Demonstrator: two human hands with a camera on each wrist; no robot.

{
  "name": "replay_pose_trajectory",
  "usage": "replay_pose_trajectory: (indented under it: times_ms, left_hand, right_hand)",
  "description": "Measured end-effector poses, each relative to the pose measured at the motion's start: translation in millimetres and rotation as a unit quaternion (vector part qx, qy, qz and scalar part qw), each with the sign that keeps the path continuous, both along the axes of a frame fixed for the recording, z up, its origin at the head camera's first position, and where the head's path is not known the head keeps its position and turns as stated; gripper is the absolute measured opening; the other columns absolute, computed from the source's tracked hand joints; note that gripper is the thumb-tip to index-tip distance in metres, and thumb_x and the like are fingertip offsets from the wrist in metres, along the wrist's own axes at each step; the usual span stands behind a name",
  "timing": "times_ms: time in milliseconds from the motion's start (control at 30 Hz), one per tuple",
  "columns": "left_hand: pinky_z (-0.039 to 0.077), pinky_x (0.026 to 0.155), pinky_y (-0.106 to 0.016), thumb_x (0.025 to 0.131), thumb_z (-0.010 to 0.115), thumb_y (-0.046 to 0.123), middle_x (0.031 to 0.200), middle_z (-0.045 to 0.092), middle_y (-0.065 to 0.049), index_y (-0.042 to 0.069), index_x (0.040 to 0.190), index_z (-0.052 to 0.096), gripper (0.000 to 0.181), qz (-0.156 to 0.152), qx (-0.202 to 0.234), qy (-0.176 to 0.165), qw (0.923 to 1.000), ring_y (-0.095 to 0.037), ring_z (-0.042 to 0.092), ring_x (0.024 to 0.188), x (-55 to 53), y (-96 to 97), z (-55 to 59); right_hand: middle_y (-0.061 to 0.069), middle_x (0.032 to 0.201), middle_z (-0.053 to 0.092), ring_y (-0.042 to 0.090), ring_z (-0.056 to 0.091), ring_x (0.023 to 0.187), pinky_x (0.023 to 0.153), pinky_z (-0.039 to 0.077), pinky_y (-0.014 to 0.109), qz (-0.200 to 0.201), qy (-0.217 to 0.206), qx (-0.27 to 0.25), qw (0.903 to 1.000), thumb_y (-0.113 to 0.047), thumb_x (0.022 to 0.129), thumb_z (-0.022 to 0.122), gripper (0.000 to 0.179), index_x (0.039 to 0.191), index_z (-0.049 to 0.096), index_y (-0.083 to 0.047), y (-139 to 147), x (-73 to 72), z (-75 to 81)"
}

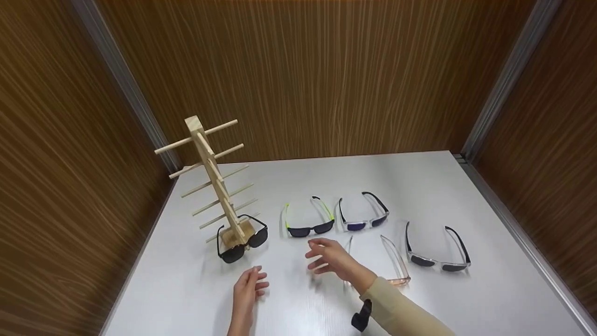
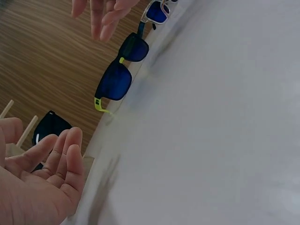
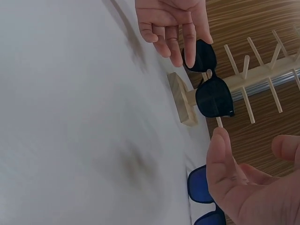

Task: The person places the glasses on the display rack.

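My left hand (image 1: 248,290) is over the table in front of the wooden rack, its fingers loosely bent and holding nothing. Black sunglasses (image 1: 234,253) hang on the lowest pegs of the rack (image 1: 215,179), just beyond that hand. To the right, my right hand (image 1: 332,257) hovers with relaxed, spread fingers and an empty palm. Closest to its fingertips lie dark sunglasses with yellow-green temples (image 1: 300,232). Under the right forearm, clear pinkish glasses (image 1: 400,281) are partly hidden by the wrist and sleeve.
Clear-framed sunglasses with blue lenses (image 1: 357,227) rest behind the right hand. Another clear-framed pair with dark temples (image 1: 438,265) lies farther right. Bare upper pegs (image 1: 221,126) stick out on both sides of the rack. Wood-grain panels (image 1: 326,79) enclose the white table (image 1: 494,298).
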State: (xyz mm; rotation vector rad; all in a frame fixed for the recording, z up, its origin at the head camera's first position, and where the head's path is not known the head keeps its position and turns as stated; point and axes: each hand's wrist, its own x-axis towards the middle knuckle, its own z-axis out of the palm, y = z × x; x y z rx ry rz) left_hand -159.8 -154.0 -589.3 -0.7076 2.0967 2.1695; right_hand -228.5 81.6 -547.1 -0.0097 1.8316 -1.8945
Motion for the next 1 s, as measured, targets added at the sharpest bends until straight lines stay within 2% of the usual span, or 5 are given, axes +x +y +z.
replay_pose_trajectory:
  times_ms: [467, 767, 900, 1000]
  left_hand:
    - [0.051, 0.071, -0.033, 0.096, 0.05, 0.035, 0.1, 0.063, -0.012, -0.001, 0.12, 0.055, 0.043, -0.052, -0.004, 0.021, 0.9984, -0.02, 0.062, 0.081, -9.0, 24.8, 0.5]
    - [0.051, 0.07, -0.034, 0.096, 0.051, 0.036, 0.099, 0.064, -0.011, 0.0, 0.119, 0.055, 0.044, -0.081, 0.007, 0.038, 0.996, -0.019, 0.062, 0.08, -10.3, 41.8, 0.5]
    - [0.051, 0.069, -0.034, 0.096, 0.051, 0.033, 0.098, 0.064, -0.011, -0.001, 0.118, 0.056, 0.04, -0.091, 0.012, 0.046, 0.9948, -0.02, 0.063, 0.08, -11.8, 51.5, 1.9]
    - [0.051, 0.07, -0.036, 0.096, 0.051, 0.033, 0.097, 0.064, -0.011, -0.002, 0.118, 0.056, 0.042, -0.099, 0.006, 0.064, 0.9931, -0.021, 0.063, 0.081, -12.5, 57.7, 4.8]
  right_hand:
    - [0.02, 0.108, 0.061, 0.025, 0.066, 0.078, 0.067, 0.054, 0.035, -0.03, 0.009, -0.025, 0.9992, -0.032, 0.095, 0.053, 0.056, 0.135, 0.037, 0.004, 38.8, 10.8, -2.2]
    - [0.019, 0.108, 0.06, 0.026, 0.065, 0.081, 0.069, 0.054, 0.035, -0.049, 0.024, -0.053, 0.9971, -0.029, 0.096, 0.051, 0.057, 0.136, 0.033, 0.007, 64.0, 14.8, 0.1]
    - [0.02, 0.109, 0.059, 0.028, 0.065, 0.084, 0.071, 0.054, 0.036, -0.066, 0.033, -0.049, 0.996, -0.029, 0.096, 0.052, 0.057, 0.137, 0.033, 0.006, 80.9, 14.3, 2.0]
    - [0.021, 0.111, 0.058, 0.029, 0.064, 0.085, 0.072, 0.054, 0.036, -0.085, 0.041, -0.04, 0.9948, -0.03, 0.096, 0.052, 0.056, 0.137, 0.034, 0.004, 93.7, 14.5, 3.2]
